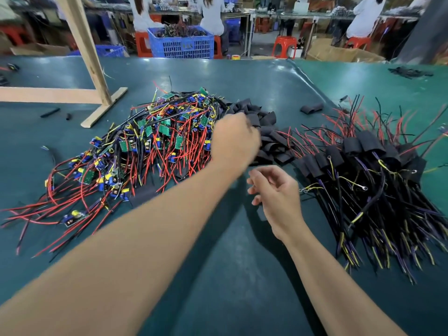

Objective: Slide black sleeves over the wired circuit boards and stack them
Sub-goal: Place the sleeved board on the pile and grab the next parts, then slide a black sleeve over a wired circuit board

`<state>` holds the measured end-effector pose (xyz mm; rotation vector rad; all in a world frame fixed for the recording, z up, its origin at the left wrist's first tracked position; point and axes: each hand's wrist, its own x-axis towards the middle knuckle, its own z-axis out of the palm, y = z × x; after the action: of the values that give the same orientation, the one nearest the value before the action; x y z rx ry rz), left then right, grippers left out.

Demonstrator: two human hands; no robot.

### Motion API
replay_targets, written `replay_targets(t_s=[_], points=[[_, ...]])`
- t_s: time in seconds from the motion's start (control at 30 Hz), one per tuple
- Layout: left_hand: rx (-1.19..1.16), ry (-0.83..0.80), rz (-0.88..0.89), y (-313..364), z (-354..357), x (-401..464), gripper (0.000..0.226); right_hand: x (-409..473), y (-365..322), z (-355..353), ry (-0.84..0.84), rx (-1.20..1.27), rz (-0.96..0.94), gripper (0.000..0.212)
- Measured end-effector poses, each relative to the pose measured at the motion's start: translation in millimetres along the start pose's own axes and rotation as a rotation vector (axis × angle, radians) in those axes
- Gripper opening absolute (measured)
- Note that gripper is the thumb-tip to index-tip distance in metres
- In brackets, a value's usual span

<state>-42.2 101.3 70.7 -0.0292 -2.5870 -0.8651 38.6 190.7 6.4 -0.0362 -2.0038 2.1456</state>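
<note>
Left hand reaching into loose heap of flat black sleeves, grip hidden, cannot tell; right hand loosely curled, empty. Risk: snagging several sleeves.

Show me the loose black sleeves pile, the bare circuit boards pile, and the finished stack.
black sleeves pile (266, 127), head view, centre.
circuit boards pile (150, 141), head view, middle.
finished stack (368, 151), head view, sleeved ends.

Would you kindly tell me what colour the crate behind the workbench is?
Blue, seen in the head view: the plastic crate has lattice sides.
</note>
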Motion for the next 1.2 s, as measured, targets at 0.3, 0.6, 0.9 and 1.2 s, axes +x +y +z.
replay_targets(t_s=[0.3, 0.6, 0.9, 1.2], points=[[0.401, -0.137, -0.156, -107, -42, 29, 0.036, 0, 2, 0, -0.027, -0.09, -0.026, 0.012], [0.62, -0.298, 0.352, -89, -27, 55, 0.041, 1, 3, -2, -0.052, -0.085, -0.029, 0.014], [0.774, -0.293, 0.369, -82, -35, 73, 0.026, 1, 4, -2, -0.084, -0.098, -0.013, 0.017], [0.768, -0.254, 0.253, -83, -28, 64, 0.031, -1, 3, -6, -0.097, -0.078, -0.019, 0.011]])
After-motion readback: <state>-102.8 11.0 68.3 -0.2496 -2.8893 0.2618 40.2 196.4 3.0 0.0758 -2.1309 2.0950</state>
